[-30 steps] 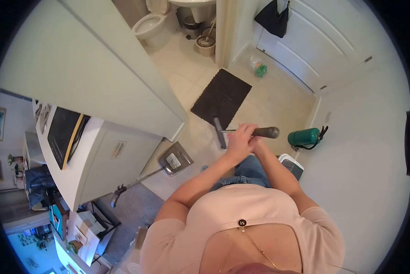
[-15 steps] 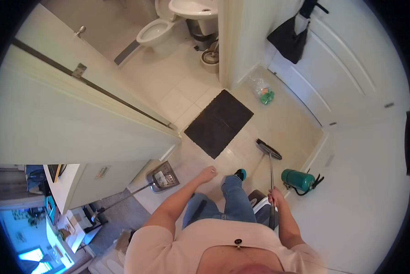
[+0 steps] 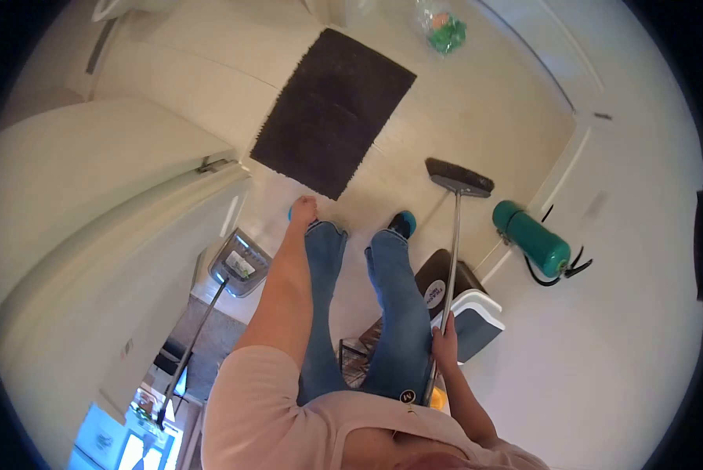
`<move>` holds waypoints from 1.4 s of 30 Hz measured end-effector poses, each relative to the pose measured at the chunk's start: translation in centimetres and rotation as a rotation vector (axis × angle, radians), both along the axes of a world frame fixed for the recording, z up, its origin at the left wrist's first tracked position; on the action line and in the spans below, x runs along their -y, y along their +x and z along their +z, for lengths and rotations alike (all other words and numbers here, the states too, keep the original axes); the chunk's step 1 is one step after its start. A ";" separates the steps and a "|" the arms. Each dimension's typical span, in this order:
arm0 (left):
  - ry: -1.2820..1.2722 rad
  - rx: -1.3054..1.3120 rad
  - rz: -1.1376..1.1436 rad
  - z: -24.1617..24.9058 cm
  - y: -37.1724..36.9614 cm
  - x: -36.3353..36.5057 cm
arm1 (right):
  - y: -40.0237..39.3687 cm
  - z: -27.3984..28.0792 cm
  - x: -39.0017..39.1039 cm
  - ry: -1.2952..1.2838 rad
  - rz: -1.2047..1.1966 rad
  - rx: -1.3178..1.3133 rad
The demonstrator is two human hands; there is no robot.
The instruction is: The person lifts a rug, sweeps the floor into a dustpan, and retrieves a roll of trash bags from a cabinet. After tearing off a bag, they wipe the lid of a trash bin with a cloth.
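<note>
My right hand [image 3: 444, 345] is wrapped round the metal handle of a broom [image 3: 455, 227]. The dark, bristled broom head rests on the pale floor, ahead and to the right of my feet. My left hand [image 3: 307, 210] is stretched forward and down, its fingers curled closed; whatever they may hold is hidden. Beside it is the near corner of a dark mat [image 3: 334, 113], though touch cannot be made out. A long-handled grey dustpan [image 3: 240, 265] stands to the left of my left forearm, with some pale bits in it.
A green fire extinguisher [image 3: 533, 239] is by the right wall. Near my right leg are a dark bin [image 3: 466, 274] and a white-and-grey bin [image 3: 477, 329]. A clear bag with green contents [image 3: 445, 35] lies by the far door. A door [image 3: 116, 164] fills the left side.
My view has tipped downward and I lean further forward. My left hand has moved to near the mat's corner. The broom stays in my right hand.
</note>
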State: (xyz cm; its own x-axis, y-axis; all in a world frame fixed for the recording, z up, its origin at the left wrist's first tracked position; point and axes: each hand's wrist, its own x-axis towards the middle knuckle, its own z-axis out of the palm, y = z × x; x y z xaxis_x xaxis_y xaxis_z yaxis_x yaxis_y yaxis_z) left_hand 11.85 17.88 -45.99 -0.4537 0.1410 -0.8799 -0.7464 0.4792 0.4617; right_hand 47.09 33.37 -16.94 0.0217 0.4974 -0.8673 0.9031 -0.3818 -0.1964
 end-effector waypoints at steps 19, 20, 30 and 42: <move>-0.381 -0.560 -0.870 -8.9 -5.2 -9.5 | -1.0 -6.3 2.1 0.271 0.154 -0.038; -0.327 -0.635 -0.909 -3.8 -5.1 -11.9 | -0.7 -5.5 2.1 0.331 0.218 -0.059; 0.063 -2.036 -0.548 25.0 -5.6 -26.2 | 0.5 7.6 -4.2 -0.116 -0.651 -0.408; -0.183 -1.097 -0.729 39.1 -0.3 -29.0 | 7.5 12.0 -5.8 -0.255 -0.668 -0.440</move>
